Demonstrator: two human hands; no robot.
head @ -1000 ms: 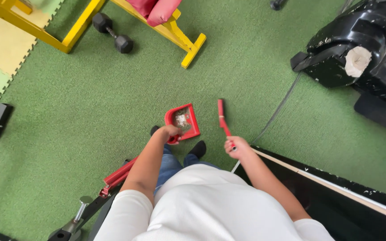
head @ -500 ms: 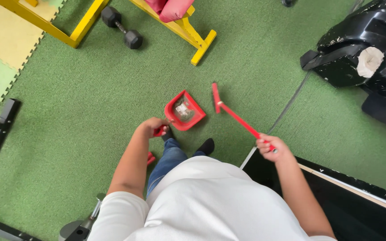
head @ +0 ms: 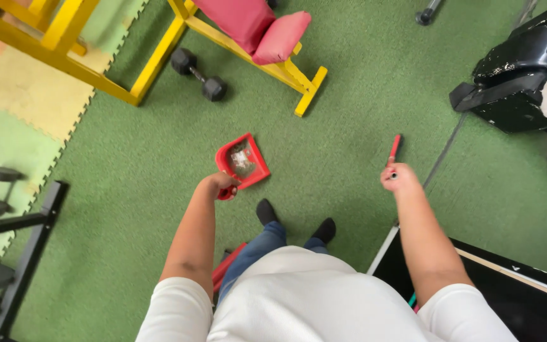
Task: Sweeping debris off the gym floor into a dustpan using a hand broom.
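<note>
1. Dustpan (head: pixel 243 161), red, seen from the head camera: it is held above the green turf floor (head: pixel 128 190), in front of the person's feet, and bits of pale debris lie in its tray.
2. Left hand (head: pixel 218 185) is clamped around the dustpan's handle at the pan's near edge, fingers curled shut on it.
3. Right hand (head: pixel 397 178) is closed in a fist around the near end of a red brush handle (head: pixel 393 149), which points away from the person; the brush head cannot be seen.
4. Both arms reach forward from white sleeves, well apart from each other, with the dustpan to the left and the brush handle to the right.
5. Black shoes (head: pixel 266 211) stand on the turf between the two hands, below blue trousers.
6. Beyond the dustpan stands a yellow bench frame (head: pixel 286 71) with red pads, and a black dumbbell (head: pixel 199 74) lies beside it on the turf.
7. At the right, a black machine (head: pixel 527 69) rests on the floor, well away from the right hand.
8. At the left edge, a dark rack (head: pixel 7 221) holds grey weight plates.
</note>
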